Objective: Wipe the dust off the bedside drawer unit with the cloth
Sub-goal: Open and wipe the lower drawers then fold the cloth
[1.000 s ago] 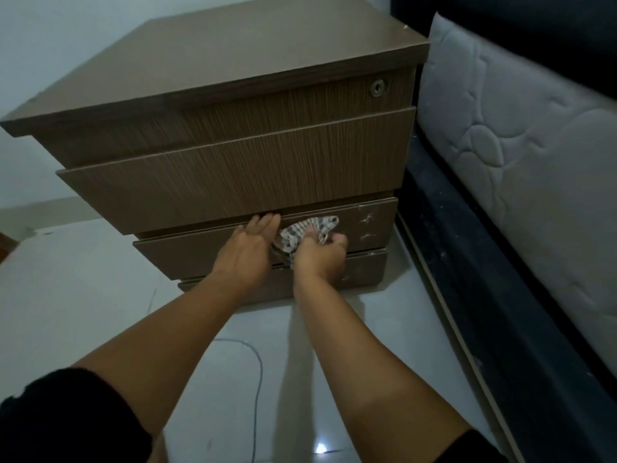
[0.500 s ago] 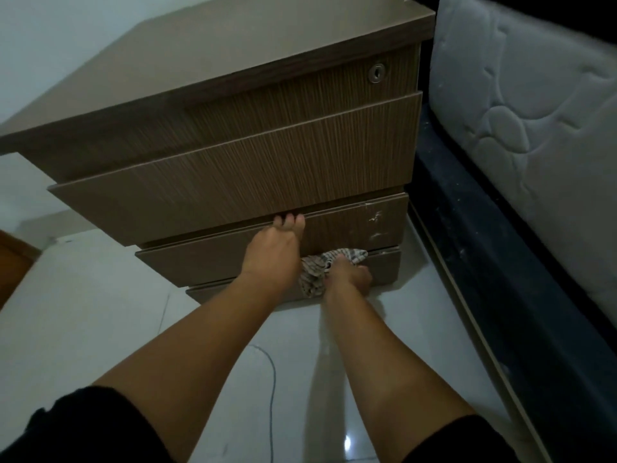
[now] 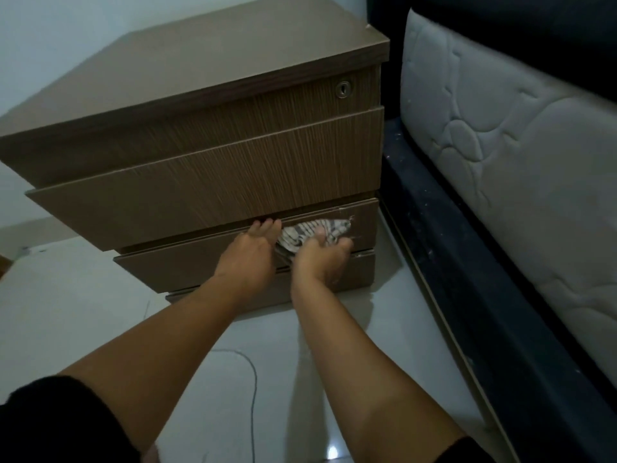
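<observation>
The brown wooden bedside drawer unit (image 3: 213, 182) stands on the floor beside the bed. Its middle drawer sticks out over the lowest one. My left hand (image 3: 248, 250) lies on the lowest drawer front, fingertips reaching up under the edge of the drawer above. Just to its right, my right hand (image 3: 322, 259) grips a bunched striped cloth (image 3: 309, 233) and holds it against the upper right part of that same drawer front, near some white scratches. Part of the cloth is hidden behind my fingers.
A dark bed frame (image 3: 467, 279) with a pale quilted mattress (image 3: 521, 182) runs close along the unit's right side. The pale tiled floor (image 3: 66, 312) spreads to the left and front, with a thin cable (image 3: 252, 375) lying on it. A keyhole (image 3: 343, 89) sits on the top drawer.
My right hand has carried the cloth up from the base strip to the upper part of the lowest drawer front. My left hand stays on that drawer.
</observation>
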{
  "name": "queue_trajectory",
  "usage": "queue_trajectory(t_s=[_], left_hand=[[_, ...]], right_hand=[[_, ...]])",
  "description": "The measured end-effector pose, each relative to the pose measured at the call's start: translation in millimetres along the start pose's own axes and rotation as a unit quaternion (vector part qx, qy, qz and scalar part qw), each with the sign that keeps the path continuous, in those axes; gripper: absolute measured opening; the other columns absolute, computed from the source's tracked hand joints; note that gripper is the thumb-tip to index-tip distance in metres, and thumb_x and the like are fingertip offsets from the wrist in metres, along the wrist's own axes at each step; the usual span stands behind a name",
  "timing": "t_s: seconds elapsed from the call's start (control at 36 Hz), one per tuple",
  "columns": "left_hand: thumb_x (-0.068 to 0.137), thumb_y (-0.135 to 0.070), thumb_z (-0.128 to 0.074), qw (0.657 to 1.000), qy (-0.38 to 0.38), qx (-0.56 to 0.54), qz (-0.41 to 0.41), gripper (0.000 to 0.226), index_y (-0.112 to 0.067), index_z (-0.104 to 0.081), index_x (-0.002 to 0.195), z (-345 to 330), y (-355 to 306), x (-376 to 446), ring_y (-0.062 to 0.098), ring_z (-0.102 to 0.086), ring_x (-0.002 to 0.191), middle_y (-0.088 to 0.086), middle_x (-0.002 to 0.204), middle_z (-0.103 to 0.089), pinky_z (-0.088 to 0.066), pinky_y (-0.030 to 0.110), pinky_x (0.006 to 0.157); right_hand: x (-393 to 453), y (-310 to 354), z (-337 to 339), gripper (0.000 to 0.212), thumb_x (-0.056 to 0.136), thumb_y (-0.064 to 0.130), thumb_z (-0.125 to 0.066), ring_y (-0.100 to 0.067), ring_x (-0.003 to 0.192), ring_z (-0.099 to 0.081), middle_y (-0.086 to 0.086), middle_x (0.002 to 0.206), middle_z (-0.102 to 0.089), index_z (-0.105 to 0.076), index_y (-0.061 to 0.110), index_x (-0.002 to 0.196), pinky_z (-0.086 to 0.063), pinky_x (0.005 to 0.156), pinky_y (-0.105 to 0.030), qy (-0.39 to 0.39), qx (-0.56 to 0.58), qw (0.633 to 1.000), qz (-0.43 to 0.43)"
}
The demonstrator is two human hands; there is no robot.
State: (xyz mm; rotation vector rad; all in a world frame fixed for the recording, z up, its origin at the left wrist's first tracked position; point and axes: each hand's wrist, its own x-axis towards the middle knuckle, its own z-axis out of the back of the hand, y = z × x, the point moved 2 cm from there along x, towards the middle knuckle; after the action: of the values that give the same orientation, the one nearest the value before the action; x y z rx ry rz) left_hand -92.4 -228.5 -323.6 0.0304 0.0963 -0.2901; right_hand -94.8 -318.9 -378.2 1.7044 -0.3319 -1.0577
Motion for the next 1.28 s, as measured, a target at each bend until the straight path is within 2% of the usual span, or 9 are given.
queue_trajectory(t_s=[0.08,0.39,0.5,0.67,0.83,0.94,1.0,1.08,1.28], left_hand=[[0.089,0.005,-0.044,1.0,-0.025,-0.006,-0.017,0.073,-0.016,-0.01,0.151,-4,-5,0,0.018,-0.009,0.146,0.001,0.158,-0.012,-0.016,0.031,0.116],[0.091,-0.007,-0.042,0.996,-0.067,0.062,0.008,0.058,-0.01,-0.023,0.146,-7,-26,12,0.025,-0.035,0.135,0.009,0.148,-0.033,-0.039,0.035,0.099],[0.091,-0.008,-0.043,0.995,-0.049,0.088,0.008,0.061,-0.009,-0.019,0.147,-8,-27,14,0.025,-0.032,0.136,0.01,0.15,-0.029,-0.04,0.036,0.099],[0.092,-0.008,-0.042,0.994,-0.029,0.109,0.008,0.06,-0.007,-0.017,0.147,-3,-30,14,0.027,-0.032,0.135,0.012,0.149,-0.029,-0.038,0.036,0.101],[0.091,-0.005,-0.043,0.997,-0.007,0.078,0.016,0.062,-0.009,-0.017,0.148,4,-30,12,0.028,-0.03,0.137,0.012,0.151,-0.028,-0.034,0.037,0.105],[0.089,-0.001,-0.045,1.0,0.001,0.024,0.012,0.066,-0.013,-0.021,0.149,10,-24,12,0.025,-0.024,0.141,0.008,0.154,-0.026,-0.027,0.036,0.111],[0.087,0.002,-0.047,1.0,-0.009,0.012,-0.007,0.07,-0.013,-0.02,0.149,9,-23,11,0.023,-0.019,0.143,0.006,0.155,-0.024,-0.022,0.034,0.113],[0.087,0.006,-0.047,0.999,-0.009,-0.002,-0.04,0.074,-0.015,-0.014,0.15,4,-27,11,0.019,-0.013,0.145,0.004,0.157,-0.016,-0.016,0.031,0.116],[0.091,0.0,-0.044,0.999,-0.028,0.026,-0.027,0.067,-0.014,-0.017,0.15,0,-43,21,0.023,-0.023,0.142,0.007,0.155,-0.022,-0.03,0.039,0.11]], right_hand=[[5,12,-1,0.027,0.092,0.029,-0.054,-0.03,0.106,-0.06,-0.013,0.122,-0.057,-0.049,0.013,0.113,-0.042,0.081,-0.029,0.024,0.0,0.999,0.029],[62,-29,8,0.049,0.091,0.021,-0.054,-0.038,0.122,-0.052,-0.022,0.136,-0.05,-0.042,0.002,0.135,-0.045,0.1,-0.041,-0.019,0.01,0.988,-0.155],[72,-42,16,0.04,0.093,0.015,-0.046,-0.031,0.118,-0.056,-0.016,0.132,-0.054,-0.044,0.004,0.131,-0.049,0.085,-0.036,0.077,-0.007,0.976,-0.205],[68,-24,20,0.045,0.097,0.01,-0.035,-0.035,0.129,-0.044,-0.019,0.145,-0.039,-0.031,-0.001,0.14,-0.039,0.106,-0.046,0.08,-0.07,0.961,-0.257],[36,-14,19,0.042,0.091,0.013,-0.05,-0.039,0.117,-0.054,-0.023,0.133,-0.051,-0.043,0.002,0.131,-0.046,0.089,-0.037,-0.045,0.008,0.991,-0.123],[21,5,10,0.015,0.093,0.022,-0.052,-0.031,0.103,-0.061,-0.016,0.119,-0.058,-0.048,0.017,0.106,-0.046,0.074,-0.023,-0.021,0.057,0.998,-0.025],[20,13,11,0.01,0.092,0.024,-0.055,-0.03,0.102,-0.061,-0.011,0.116,-0.058,-0.044,0.023,0.094,-0.049,0.081,-0.032,-0.022,0.044,0.999,0.02],[22,19,12,0.012,0.091,0.023,-0.056,-0.029,0.103,-0.06,-0.007,0.119,-0.054,-0.05,0.017,0.099,-0.051,0.087,-0.042,-0.016,0.03,0.998,0.05],[29,22,13,0.012,0.09,0.019,-0.057,-0.022,0.1,-0.057,-0.004,0.12,-0.049,-0.052,0.014,0.1,-0.047,0.074,-0.028,-0.025,0.035,0.994,0.096]])
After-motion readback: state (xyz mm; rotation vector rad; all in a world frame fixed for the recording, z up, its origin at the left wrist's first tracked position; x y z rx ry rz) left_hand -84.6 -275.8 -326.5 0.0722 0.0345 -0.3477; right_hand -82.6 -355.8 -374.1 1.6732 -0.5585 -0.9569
